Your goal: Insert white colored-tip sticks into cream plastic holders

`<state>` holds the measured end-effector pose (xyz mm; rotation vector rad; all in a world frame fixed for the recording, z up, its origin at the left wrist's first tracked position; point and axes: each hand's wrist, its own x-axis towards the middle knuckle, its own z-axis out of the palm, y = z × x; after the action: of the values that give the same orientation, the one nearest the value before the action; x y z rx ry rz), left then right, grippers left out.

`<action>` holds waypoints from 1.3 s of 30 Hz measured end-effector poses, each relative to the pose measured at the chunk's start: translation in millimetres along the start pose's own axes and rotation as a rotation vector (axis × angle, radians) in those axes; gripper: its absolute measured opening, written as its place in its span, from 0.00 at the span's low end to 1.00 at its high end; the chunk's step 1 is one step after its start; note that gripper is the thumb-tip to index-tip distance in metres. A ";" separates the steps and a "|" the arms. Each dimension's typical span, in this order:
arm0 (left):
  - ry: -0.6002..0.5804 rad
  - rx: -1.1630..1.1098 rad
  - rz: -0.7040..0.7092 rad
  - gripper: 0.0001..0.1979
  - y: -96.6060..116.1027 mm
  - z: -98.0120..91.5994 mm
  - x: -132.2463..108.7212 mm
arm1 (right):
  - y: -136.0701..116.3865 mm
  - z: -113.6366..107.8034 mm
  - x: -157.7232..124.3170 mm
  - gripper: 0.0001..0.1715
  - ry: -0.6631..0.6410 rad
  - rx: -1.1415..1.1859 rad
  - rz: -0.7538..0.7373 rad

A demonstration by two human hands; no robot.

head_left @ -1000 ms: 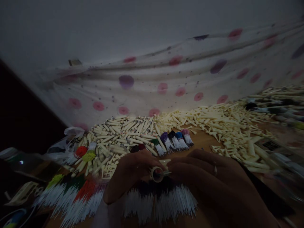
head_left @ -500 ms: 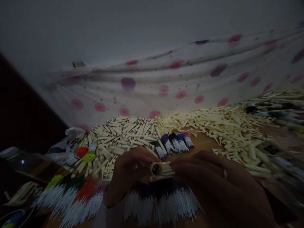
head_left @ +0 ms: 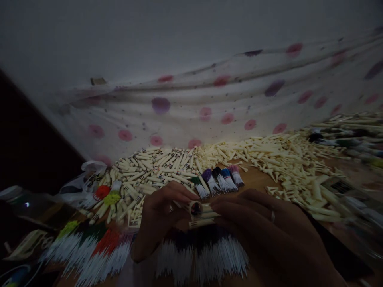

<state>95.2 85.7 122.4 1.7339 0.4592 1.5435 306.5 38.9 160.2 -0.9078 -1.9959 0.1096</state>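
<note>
Between my hands, above the front of the table, are cream plastic tubes point(head_left: 205, 215), one with its round open end facing me and dark and red bits inside. My left hand point(head_left: 163, 217) pinches their left end between thumb and fingers. My right hand point(head_left: 263, 227), with a ring on one finger, closes over their right end; its thumb is hidden. Just below lie white sticks with dark tips point(head_left: 206, 259). Small bundles with purple, black, blue and pink tops point(head_left: 223, 179) lie behind my hands.
Cream tubes with dark bands point(head_left: 161, 163) are heaped at the back, plain cream pieces point(head_left: 287, 159) at the right. Red, green and yellow-tipped sticks point(head_left: 98, 255) lie front left, near a clear bottle point(head_left: 36, 203) and a plastic bag point(head_left: 82, 183). A flowered sheet point(head_left: 179, 115) hangs behind.
My right hand has shifted slightly left along the tubes. The round tube end has turned a little and moved slightly up. My left hand stays nearly in place.
</note>
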 end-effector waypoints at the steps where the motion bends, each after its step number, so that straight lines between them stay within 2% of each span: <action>1: 0.009 -0.002 -0.002 0.10 0.3 0.6 0.1 | 0.2 0.3 -0.6 0.14 -0.005 -0.007 -0.007; 8: 0.049 -0.056 -0.009 0.06 2.0 2.2 0.7 | 1.0 3.6 -4.5 0.13 -0.005 -0.046 0.026; 13: -0.009 -0.063 0.002 0.09 -0.4 1.4 -0.2 | 0.8 3.3 -3.4 0.14 0.025 -0.041 -0.013; 20: -0.020 -0.004 -0.042 0.12 0.5 -0.4 -0.3 | 0.0 -1.5 -0.1 0.14 0.072 -0.026 0.022; 22: -0.050 0.070 -0.081 0.12 2.1 -2.4 -1.2 | -0.5 -1.1 0.8 0.14 0.081 -0.005 0.053; 27: -0.086 0.149 -0.257 0.05 9.4 -3.7 -3.6 | -2.1 -1.8 1.4 0.16 0.118 0.019 0.164; 33: -0.146 0.073 -0.319 0.07 13.8 -2.9 -4.3 | -1.1 -1.9 -0.3 0.15 0.068 -0.073 0.016; 36: -0.131 0.005 -0.357 0.06 10.1 -3.9 -5.2 | -3.3 3.4 -4.6 0.15 0.038 -0.088 0.033; 39: -0.142 -0.055 -0.303 0.06 4.4 -6.0 -6.7 | -5.7 6.9 -8.0 0.18 0.039 -0.069 0.067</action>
<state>87.2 80.0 121.0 1.6329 0.5720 1.2002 300.5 31.5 152.9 -1.0146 -1.9439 0.0605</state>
